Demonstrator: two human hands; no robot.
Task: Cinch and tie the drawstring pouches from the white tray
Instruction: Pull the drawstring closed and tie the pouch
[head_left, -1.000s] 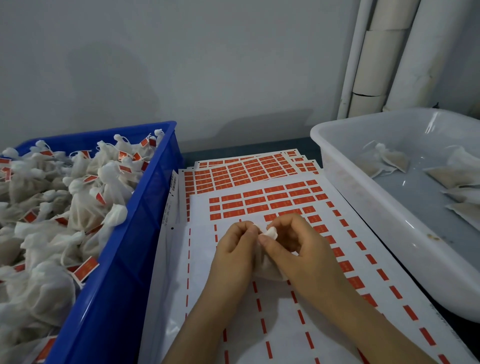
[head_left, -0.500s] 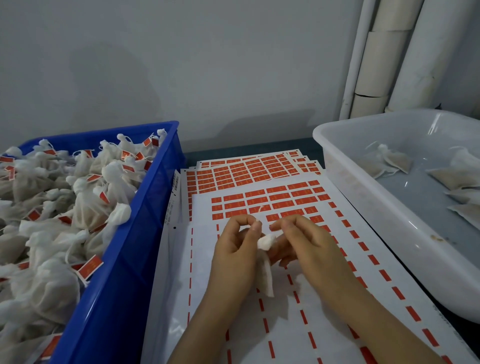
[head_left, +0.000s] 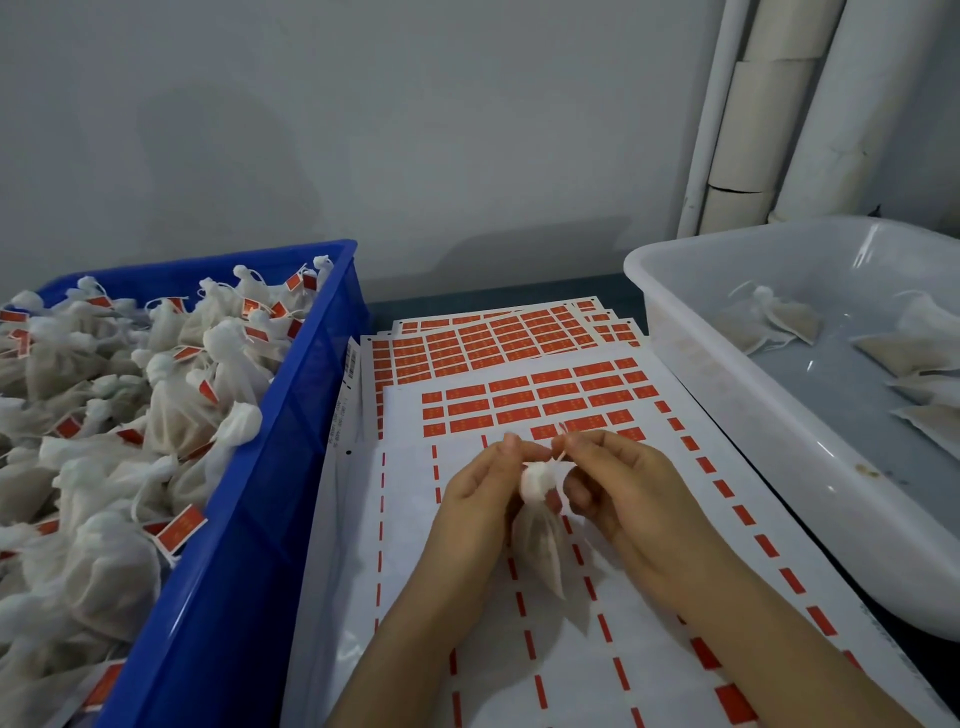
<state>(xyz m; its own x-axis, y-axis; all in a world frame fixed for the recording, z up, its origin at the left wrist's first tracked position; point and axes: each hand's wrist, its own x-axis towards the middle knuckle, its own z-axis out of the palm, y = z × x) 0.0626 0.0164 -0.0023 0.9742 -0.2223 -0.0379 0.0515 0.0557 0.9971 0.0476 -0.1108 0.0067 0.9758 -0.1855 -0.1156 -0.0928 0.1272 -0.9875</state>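
A small white mesh drawstring pouch (head_left: 540, 540) hangs between my hands above the label sheets, its gathered neck bunched at the top. My left hand (head_left: 475, 499) pinches one end of the white string at the pouch's neck. My right hand (head_left: 618, 493) pinches the other end, fingers curled beside the neck. The white tray (head_left: 737, 410) stands at the right with several flat untied pouches (head_left: 774, 325) inside.
A blue crate (head_left: 291, 441) at the left is heaped with tied pouches (head_left: 171, 410) bearing red tags. Sheets of red labels (head_left: 519, 353) cover the table under my hands. White pipes (head_left: 743, 114) run up the wall behind the tray.
The pouch's neck has been drawn shut. Both hands have moved from holding the pouch body to pinching the string ends, slightly apart, and the pouch now hangs below them.
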